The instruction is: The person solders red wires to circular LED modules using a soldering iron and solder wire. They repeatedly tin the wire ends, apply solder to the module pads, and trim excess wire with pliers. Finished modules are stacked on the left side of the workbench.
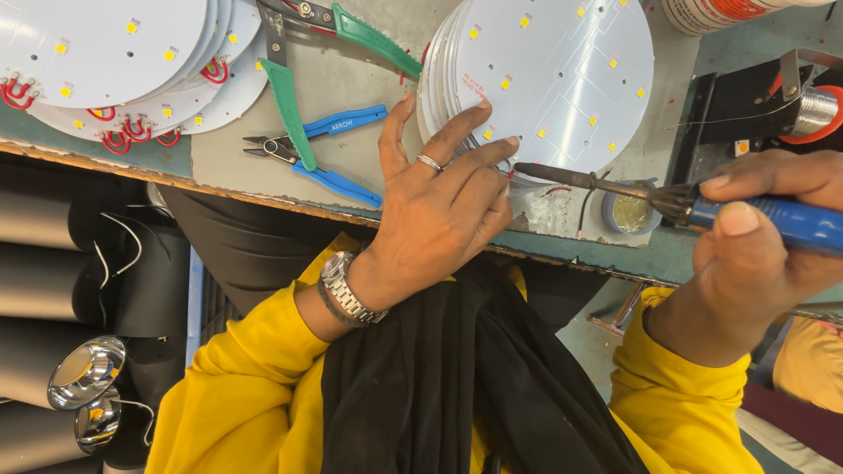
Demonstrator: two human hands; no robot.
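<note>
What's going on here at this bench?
A person in yellow sleeves is soldering. The right hand holds a blue-handled soldering iron, its tip at the edge of a stack of round white LED boards. The left hand rests its fingers on that stack. Green-handled pliers and blue-handled cutters lie on the table, with more wired boards beyond.

Pliers [329, 158] and disc stacks [123, 61] crowd the bench [351, 88].
</note>
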